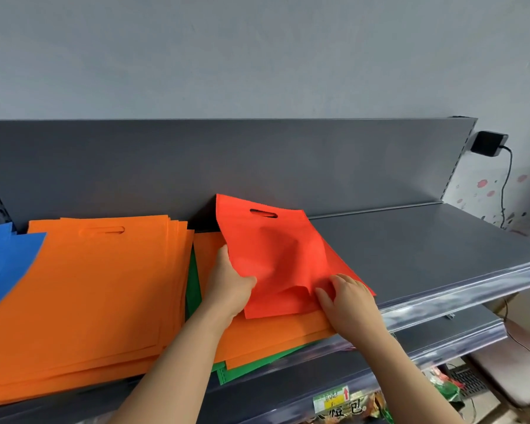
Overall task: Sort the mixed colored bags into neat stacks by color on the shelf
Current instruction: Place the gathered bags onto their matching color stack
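Pinching at both sides: your left hand (227, 286) has thumb over, fingers under the red bag (273, 252) mid-frame; your right hand (349, 301) nips its lower edge. Lift it flat off the mixed pile (273, 335) & square it on the bare shelf (426, 246), right of frame.
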Motion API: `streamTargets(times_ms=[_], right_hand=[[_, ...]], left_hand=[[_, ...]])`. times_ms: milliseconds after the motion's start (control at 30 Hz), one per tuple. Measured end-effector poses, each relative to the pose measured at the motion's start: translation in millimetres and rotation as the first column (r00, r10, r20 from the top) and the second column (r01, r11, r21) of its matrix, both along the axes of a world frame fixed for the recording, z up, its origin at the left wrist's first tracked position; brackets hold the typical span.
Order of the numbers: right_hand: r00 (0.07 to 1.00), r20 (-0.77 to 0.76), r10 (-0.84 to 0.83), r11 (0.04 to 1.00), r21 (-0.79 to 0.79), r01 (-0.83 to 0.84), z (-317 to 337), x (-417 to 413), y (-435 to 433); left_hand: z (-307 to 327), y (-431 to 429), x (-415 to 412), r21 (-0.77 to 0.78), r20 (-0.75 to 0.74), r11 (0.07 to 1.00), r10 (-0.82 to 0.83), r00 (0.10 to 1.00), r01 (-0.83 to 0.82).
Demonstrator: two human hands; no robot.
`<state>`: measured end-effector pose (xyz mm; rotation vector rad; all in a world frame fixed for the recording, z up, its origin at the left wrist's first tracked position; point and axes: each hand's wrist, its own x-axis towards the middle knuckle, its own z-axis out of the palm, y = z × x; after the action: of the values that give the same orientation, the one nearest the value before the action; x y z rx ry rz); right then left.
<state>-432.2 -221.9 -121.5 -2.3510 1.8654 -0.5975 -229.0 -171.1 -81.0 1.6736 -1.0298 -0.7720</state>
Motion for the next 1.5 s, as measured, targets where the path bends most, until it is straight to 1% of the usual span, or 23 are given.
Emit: streamTargets(times_ms=[133,233,300,400,500,567,667,733,933,1067,1133,1200,1367,1500], right_hand=[[0.998,0.059,-0.037,0.999,0.016,0.036,7.8,3.2,-1.8],[0.993,0.117,-0.028,0.998,0.062,0.02,20.7,18.7,-0.1],[0.984,0.176,-0.004,0.994,0.111,-0.016,28.4,35.3,4.4],[0.936,0.351,0.032,0.971,0.21,-0.112,37.9,62.9,17.1],[0.898,0.434,0.072,0.955,0.229,-0.187,46.3,92.7,32.7],[0.894,0.44,0.085,0.946,0.246,-0.211,50.7,114.0,44.4],[0.932,0.349,0.094,0.933,0.295,-0.205,52.2,146.2,61.5],[0.941,0.327,0.089,0.929,0.312,-0.197,52.7,166.7,74.5],[0.912,0.401,0.085,0.94,0.27,-0.206,59.4,224.8,123.1],[0.85,0.527,-0.007,0.945,0.28,-0.166,60.2,258.4,151.8],[0.825,0.564,-0.03,0.945,0.285,-0.161,58.7,274.9,165.8],[0.808,0.589,-0.014,0.955,0.249,-0.165,57.9,291.0,181.0],[0.804,0.582,0.125,0.981,0.048,-0.187,60.0,328.2,210.8],[0.774,0.591,0.228,0.973,-0.114,-0.2,69.0,357.1,222.1]], left_hand=[[14.3,13.9,21.6,-0.119,-0.057,0.992,0.034,0.998,-0.04],[26.5,30.7,43.6,-0.184,-0.11,0.981,0.047,0.993,-0.067],[32.3,42.7,58.5,-0.222,-0.124,0.971,0.063,0.99,-0.09],[38.4,60.9,81.7,-0.257,-0.146,0.958,0.087,0.985,-0.123],[44.0,80.9,105.5,-0.298,-0.164,0.944,0.095,0.982,-0.141],[47.5,96.0,122.5,-0.315,-0.158,0.938,0.095,0.983,-0.142],[51.6,120.2,151.2,-0.322,-0.139,0.938,0.088,0.986,-0.129],[54.1,136.9,171.6,-0.32,-0.125,0.938,0.099,0.987,-0.135],[61.8,181.3,233.8,-0.336,-0.149,0.928,0.114,0.982,-0.158],[61.5,212.0,271.0,-0.316,-0.116,0.938,0.109,0.987,-0.14],[60.3,228.2,287.6,-0.295,-0.088,0.946,0.114,0.99,-0.136],[58.8,243.8,303.8,-0.276,-0.059,0.951,0.129,0.99,-0.14],[56.2,275.8,341.0,-0.236,0.009,0.953,0.197,0.98,-0.19],[55.4,294.7,368.6,-0.234,-0.006,0.937,0.263,0.965,-0.257]])
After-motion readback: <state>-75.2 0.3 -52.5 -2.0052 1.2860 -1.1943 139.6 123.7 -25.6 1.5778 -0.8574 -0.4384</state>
